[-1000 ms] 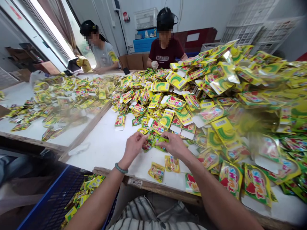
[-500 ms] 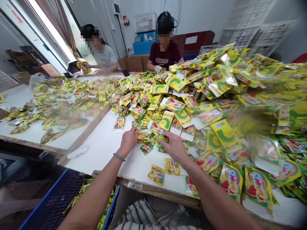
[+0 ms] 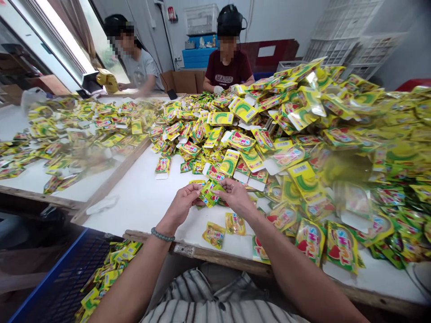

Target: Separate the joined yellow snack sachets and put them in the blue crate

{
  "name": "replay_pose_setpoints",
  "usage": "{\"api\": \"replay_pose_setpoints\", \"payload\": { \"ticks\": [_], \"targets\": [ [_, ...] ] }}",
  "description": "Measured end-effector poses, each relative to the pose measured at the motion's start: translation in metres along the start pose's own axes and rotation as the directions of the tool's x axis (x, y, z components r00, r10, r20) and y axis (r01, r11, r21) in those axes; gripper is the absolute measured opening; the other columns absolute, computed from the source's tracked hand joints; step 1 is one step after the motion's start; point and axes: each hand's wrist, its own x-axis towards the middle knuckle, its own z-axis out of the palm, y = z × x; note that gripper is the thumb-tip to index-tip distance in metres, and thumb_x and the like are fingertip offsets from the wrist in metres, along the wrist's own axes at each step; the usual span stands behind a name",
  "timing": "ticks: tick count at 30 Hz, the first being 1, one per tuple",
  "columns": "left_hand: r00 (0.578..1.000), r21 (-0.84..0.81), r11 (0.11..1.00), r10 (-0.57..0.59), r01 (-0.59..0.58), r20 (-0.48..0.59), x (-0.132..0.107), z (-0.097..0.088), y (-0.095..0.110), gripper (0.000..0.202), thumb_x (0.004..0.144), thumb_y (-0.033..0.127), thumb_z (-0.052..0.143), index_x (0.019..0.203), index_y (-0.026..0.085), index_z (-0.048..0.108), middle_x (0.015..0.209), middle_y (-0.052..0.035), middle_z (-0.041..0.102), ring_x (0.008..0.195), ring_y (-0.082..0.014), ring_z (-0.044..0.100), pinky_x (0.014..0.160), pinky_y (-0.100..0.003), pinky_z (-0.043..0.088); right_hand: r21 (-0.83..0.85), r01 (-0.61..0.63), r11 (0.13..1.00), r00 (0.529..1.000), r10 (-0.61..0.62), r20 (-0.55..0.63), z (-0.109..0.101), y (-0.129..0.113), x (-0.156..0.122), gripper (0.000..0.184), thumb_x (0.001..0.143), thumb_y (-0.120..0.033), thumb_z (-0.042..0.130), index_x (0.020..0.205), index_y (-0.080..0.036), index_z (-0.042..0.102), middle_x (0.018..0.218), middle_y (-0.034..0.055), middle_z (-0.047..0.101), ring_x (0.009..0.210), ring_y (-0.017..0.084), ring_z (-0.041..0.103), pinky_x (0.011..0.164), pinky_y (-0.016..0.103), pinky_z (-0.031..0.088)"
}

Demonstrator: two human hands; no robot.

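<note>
My left hand and my right hand are close together over the white tabletop, each closed in a pinch. Between them are small green-and-yellow sachets, gripped at the left and right edges. Whether these overlap or are separate is hard to tell. Just beyond my fingers lies a flat printed carton at the foot of a large pile. Nearer to me, a yellow sachet and another yellow sachet rest flat on the table.
A heap of yellow cartons rises ahead and to the right. A wooden strip divides the table at left. Below the front edge stands a blue basket holding packets. Two people sit across the table. A white scrap lies left.
My hands have come closer together, and the green sachets are now lifted between them. The view has shifted slightly. My left hand has left the sachets near the pile.
</note>
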Motion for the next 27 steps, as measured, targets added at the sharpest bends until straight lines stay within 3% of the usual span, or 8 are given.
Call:
{"api": "replay_pose_setpoints", "payload": {
  "ticks": [6,13,16,18,21,23,25,27],
  "targets": [
    [0.999,0.033,0.999,0.035,-0.034,-0.018,0.002,0.007,-0.003,0.042,0.055,0.032,0.085,0.082,0.015,0.059,0.071,0.0011,0.067,0.059,-0.0092,0.059,0.056,-0.021,0.047,-0.138,0.059,0.989,0.996,-0.068,-0.060,-0.002,0.007,0.002,0.031,0.065,-0.046,0.069,0.071,-0.019,0.054,0.062,-0.0030,0.052,0.059,0.012,0.047,0.055,0.025,0.039],
    [0.999,0.090,0.995,0.037,-0.035,-0.027,0.010,0.008,-0.007,0.044,0.051,0.035,0.087,0.077,0.014,0.059,0.059,0.0029,0.063,0.050,-0.0081,0.054,0.049,-0.019,0.042,-0.158,0.043,0.986,0.987,-0.018,0.158,-0.017,-0.006,-0.002,0.032,0.072,-0.048,0.066,0.082,-0.017,0.060,0.073,-0.0010,0.058,0.065,0.013,0.050,0.058,0.024,0.039],
    [0.997,0.128,0.990,0.067,-0.062,-0.036,0.014,0.011,-0.006,0.041,0.053,0.034,0.086,0.077,0.015,0.059,0.057,0.0038,0.061,0.047,-0.0072,0.052,0.048,-0.019,0.040,-0.368,0.092,0.925,0.994,-0.104,-0.014,-0.019,-0.010,-0.002,0.030,0.069,-0.045,0.070,0.075,-0.018,0.059,0.071,-0.0004,0.055,0.064,0.014,0.048,0.058,0.025,0.036],
    [0.998,0.139,0.989,0.059,-0.054,-0.030,0.016,0.012,-0.006,0.041,0.054,0.035,0.085,0.077,0.014,0.059,0.058,0.0032,0.062,0.047,-0.0068,0.052,0.047,-0.018,0.039,-0.460,0.151,0.875,0.969,-0.224,-0.107,-0.020,-0.011,-0.002,0.028,0.069,-0.042,0.071,0.068,-0.018,0.056,0.071,-0.0003,0.053,0.064,0.014,0.046,0.058,0.025,0.035],
    [0.998,0.095,0.995,0.003,0.004,-0.067,0.019,0.012,-0.008,0.043,0.051,0.038,0.086,0.073,0.014,0.059,0.056,0.0030,0.060,0.045,-0.0063,0.049,0.044,-0.018,0.036,-0.428,0.242,0.870,0.933,-0.330,-0.143,-0.020,-0.012,-0.002,0.027,0.076,-0.038,0.066,0.064,-0.020,0.050,0.063,-0.0025,0.048,0.058,0.013,0.044,0.054,0.025,0.034],
    [0.995,0.056,0.998,-0.034,0.040,-0.097,0.020,0.010,-0.008,0.043,0.049,0.038,0.087,0.071,0.013,0.059,0.055,0.0034,0.058,0.044,-0.0059,0.048,0.042,-0.017,0.036,-0.448,0.327,0.832,0.880,-0.440,-0.176,-0.020,-0.013,-0.004,0.022,0.081,-0.033,0.062,0.067,-0.020,0.051,0.064,-0.0019,0.050,0.060,0.014,0.046,0.056,0.025,0.038],
    [0.993,-0.004,0.998,-0.068,0.068,-0.097,0.020,0.008,-0.007,0.044,0.048,0.039,0.087,0.069,0.013,0.059,0.057,0.0033,0.058,0.045,-0.0057,0.048,0.042,-0.017,0.038,-0.527,0.461,0.714,0.802,-0.589,-0.098,-0.018,-0.013,-0.006,0.014,0.085,-0.024,0.056,0.072,-0.020,0.054,0.075,0.0025,0.058,0.073,0.016,0.053,0.067,0.028,0.043],
    [0.994,-0.082,0.993,-0.095,0.090,-0.060,0.018,0.005,-0.004,0.043,0.052,0.043,0.085,0.071,0.013,0.060,0.059,0.0025,0.059,0.047,-0.0067,0.050,0.044,-0.019,0.041,-0.574,0.593,0.564,0.734,-0.672,0.098,-0.014,-0.011,-0.009,0.017,0.090,-0.016,0.047,0.078,-0.020,0.059,0.089,0.0068,0.063,0.087,0.018,0.056,0.078,0.031,0.045]
  ]
}}
